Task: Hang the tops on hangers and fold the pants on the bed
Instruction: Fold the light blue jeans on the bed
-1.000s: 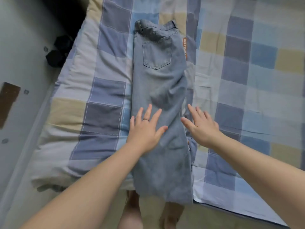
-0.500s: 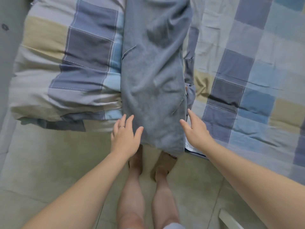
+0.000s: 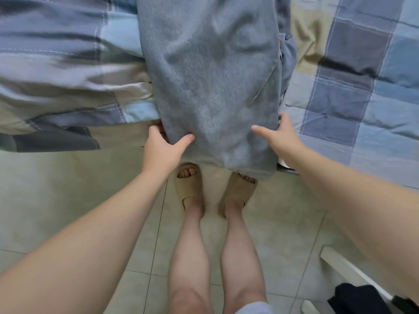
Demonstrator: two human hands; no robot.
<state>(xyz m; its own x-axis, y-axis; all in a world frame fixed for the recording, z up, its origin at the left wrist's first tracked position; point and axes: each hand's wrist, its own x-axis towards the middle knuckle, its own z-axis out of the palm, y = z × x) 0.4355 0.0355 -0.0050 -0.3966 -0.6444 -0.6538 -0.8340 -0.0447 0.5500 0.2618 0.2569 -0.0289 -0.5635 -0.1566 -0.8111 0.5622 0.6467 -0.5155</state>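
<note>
Pants (image 3: 210,87) lie leg on leg along the bed (image 3: 351,98), with the hem drooping over its edge just below the fingers. A second ago both hands lay flat, smoothing the denim further up. Now they have slid down to the leg ends and taken hold. The left hand (image 3: 162,147) has its thumb on top and its fingers tucked under one edge. The right hand (image 3: 283,138) clamps the opposite edge the same way. Smoothing looks finished, and I'd guess the fold up toward the waist comes next.
</note>
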